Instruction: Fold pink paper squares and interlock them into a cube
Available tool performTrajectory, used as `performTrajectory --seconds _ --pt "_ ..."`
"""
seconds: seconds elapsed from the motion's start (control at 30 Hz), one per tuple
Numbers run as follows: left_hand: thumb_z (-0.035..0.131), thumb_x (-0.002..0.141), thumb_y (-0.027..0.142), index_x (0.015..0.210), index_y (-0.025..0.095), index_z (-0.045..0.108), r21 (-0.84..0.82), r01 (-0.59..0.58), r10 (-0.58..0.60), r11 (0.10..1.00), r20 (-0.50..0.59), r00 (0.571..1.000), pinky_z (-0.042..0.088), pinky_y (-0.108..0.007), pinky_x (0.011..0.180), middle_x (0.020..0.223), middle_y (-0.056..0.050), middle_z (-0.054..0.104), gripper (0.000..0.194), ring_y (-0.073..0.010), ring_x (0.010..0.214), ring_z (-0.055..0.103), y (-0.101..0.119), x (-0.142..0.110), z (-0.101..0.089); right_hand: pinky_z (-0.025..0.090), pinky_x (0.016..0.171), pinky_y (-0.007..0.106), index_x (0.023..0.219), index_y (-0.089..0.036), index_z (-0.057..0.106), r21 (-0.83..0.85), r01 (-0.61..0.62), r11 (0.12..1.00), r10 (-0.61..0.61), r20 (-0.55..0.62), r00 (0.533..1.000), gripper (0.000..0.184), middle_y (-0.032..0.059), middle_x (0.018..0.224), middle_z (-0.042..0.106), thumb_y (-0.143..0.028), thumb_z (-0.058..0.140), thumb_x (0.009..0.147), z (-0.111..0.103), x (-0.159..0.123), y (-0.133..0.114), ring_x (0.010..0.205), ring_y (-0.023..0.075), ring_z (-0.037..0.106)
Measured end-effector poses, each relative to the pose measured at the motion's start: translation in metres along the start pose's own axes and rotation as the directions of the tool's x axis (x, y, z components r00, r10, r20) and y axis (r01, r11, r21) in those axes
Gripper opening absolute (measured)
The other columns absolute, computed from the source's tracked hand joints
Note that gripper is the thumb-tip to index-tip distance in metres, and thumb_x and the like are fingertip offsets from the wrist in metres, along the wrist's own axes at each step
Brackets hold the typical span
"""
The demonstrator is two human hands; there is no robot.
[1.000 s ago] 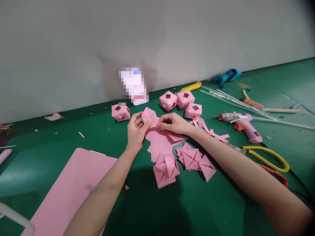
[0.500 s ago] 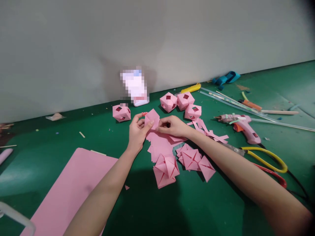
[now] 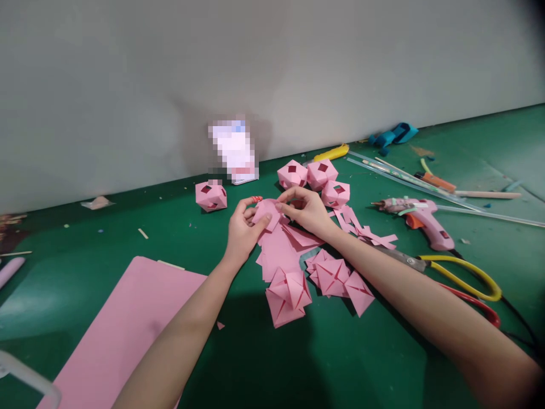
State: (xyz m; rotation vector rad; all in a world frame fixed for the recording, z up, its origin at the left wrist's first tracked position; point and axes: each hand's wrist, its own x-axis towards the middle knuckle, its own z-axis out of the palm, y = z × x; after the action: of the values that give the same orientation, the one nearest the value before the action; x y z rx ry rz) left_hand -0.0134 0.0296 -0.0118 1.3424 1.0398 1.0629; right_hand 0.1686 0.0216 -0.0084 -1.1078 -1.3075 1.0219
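A small folded piece of pink paper [image 3: 267,215] is between my two hands. My left hand [image 3: 244,230] pinches it from the left, thumb on its face; one fingertip behind it has a red patterned covering. At its upper right edge, my right hand [image 3: 304,210] closes thumb and fingers on the paper. Beneath lies a stack of pink paper sheets [image 3: 279,255]. Closer to me are a pile of folded pink squares [image 3: 283,309] and a second group of folded squares [image 3: 332,276]. Hollow pink paper balls [image 3: 292,173] with square openings stand behind my right hand.
Another paper ball [image 3: 210,196] and a lit, blurred phone [image 3: 238,150] stand by the wall. On the right lie a pink glue gun [image 3: 426,218], scissors [image 3: 464,275], paper strips [image 3: 361,227] and a yellow cutter [image 3: 332,153]. A large pink sheet [image 3: 128,329] lies left.
My right hand has moved up along the paper, from its lower right side to its upper right edge. The piece has tilted, and its top corner no longer points up.
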Motion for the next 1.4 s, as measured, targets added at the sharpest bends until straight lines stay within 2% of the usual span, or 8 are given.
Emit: performTrajectory --seconds 0.1,0.2,0.4,0.5,0.67,0.87,1.07,1.4 --pt "0.079 0.073 0.033 0.113 0.02 0.056 -0.03 -0.011 0.008 0.999 -0.098 0.995 0.051 -0.024 0.061 0.089 -0.003 0.07 0.048 -0.0149 0.07 0.066 0.0 0.001 0.0 0.047 0.048 0.023 0.089 -0.017 0.068 -0.034 -0.017 0.999 0.018 0.028 0.999 0.025 0.0033 0.087 0.068 -0.04 0.073 0.079 0.001 -0.003 -0.005 0.056 0.0097 0.058" --pt "0.079 0.072 0.034 0.112 0.02 0.056 -0.074 -0.014 0.002 0.997 -0.149 0.989 0.051 -0.025 0.063 0.092 -0.004 0.07 0.048 -0.016 0.073 0.067 -0.001 0.002 0.0 0.046 0.045 0.023 0.092 -0.016 0.07 -0.054 -0.048 0.997 0.051 0.066 0.996 0.033 0.005 0.087 0.07 -0.048 0.071 0.081 0.001 -0.005 -0.009 0.053 0.0102 0.06" --pt "0.078 0.074 0.032 0.114 0.021 0.055 -0.046 -0.031 0.027 0.998 -0.096 0.995 0.053 -0.028 0.071 0.092 -0.005 0.071 0.047 -0.019 0.083 0.07 -0.004 0.003 0.0 0.041 0.04 0.02 0.086 -0.014 0.067 -0.031 -0.102 0.994 0.105 0.098 0.99 0.039 0.0033 0.074 0.067 -0.051 0.075 0.076 -0.001 -0.002 -0.008 0.051 0.0101 0.059" --pt "0.077 0.075 0.032 0.114 0.02 0.055 0.008 -0.049 0.049 0.999 -0.068 0.996 0.053 -0.028 0.073 0.091 -0.004 0.071 0.047 -0.0193 0.083 0.07 -0.005 0.002 0.0 0.043 0.041 0.019 0.09 -0.015 0.066 -0.028 -0.133 0.991 0.136 0.137 0.981 0.041 0.0028 0.078 0.067 -0.047 0.081 0.07 -0.003 0.001 -0.007 0.053 0.0091 0.059" --pt "0.077 0.075 0.032 0.113 0.02 0.056 0.038 -0.052 0.054 0.998 -0.053 0.997 0.052 -0.027 0.071 0.089 -0.004 0.071 0.046 -0.0184 0.08 0.07 -0.004 0.001 0.0 0.043 0.043 0.019 0.094 -0.014 0.072 -0.099 -0.152 0.983 0.173 0.248 0.953 0.039 0.0035 0.079 0.068 -0.047 0.077 0.074 -0.008 0.003 -0.008 0.056 0.0094 0.059" --pt "0.079 0.072 0.03 0.114 0.021 0.055 -0.048 -0.057 0.054 0.997 -0.077 0.996 0.053 -0.029 0.082 0.091 -0.002 0.069 0.049 -0.0174 0.087 0.069 -0.003 0.002 0.0 0.035 0.038 0.018 0.087 -0.014 0.071 -0.064 -0.224 0.972 0.233 0.23 0.945 0.038 0.0001 0.065 0.064 -0.046 0.08 0.07 -0.01 0.004 -0.013 0.049 0.0075 0.052" --pt "0.081 0.069 0.026 0.114 0.022 0.056 -0.07 -0.056 0.049 0.996 -0.094 0.994 0.051 -0.027 0.077 0.081 0.001 0.066 0.051 -0.0149 0.078 0.066 -0.003 0.002 0.0 0.034 0.038 0.019 0.081 -0.015 0.068 -0.064 -0.25 0.966 0.258 0.23 0.938 0.036 -0.0002 0.067 0.063 -0.045 0.082 0.068 -0.011 0.004 -0.015 0.049 0.0067 0.05" --pt "0.082 0.07 0.031 0.117 0.022 0.055 -0.054 -0.065 0.061 0.996 -0.074 0.995 0.052 -0.025 0.069 0.077 0.002 0.065 0.055 -0.0147 0.073 0.065 -0.003 0.001 0.001 0.038 0.043 0.02 0.076 -0.014 0.066 -0.1 -0.198 0.975 0.218 0.26 0.941 0.036 -0.0011 0.067 0.062 -0.044 0.082 0.067 -0.01 0.005 -0.016 0.048 0.0053 0.047"
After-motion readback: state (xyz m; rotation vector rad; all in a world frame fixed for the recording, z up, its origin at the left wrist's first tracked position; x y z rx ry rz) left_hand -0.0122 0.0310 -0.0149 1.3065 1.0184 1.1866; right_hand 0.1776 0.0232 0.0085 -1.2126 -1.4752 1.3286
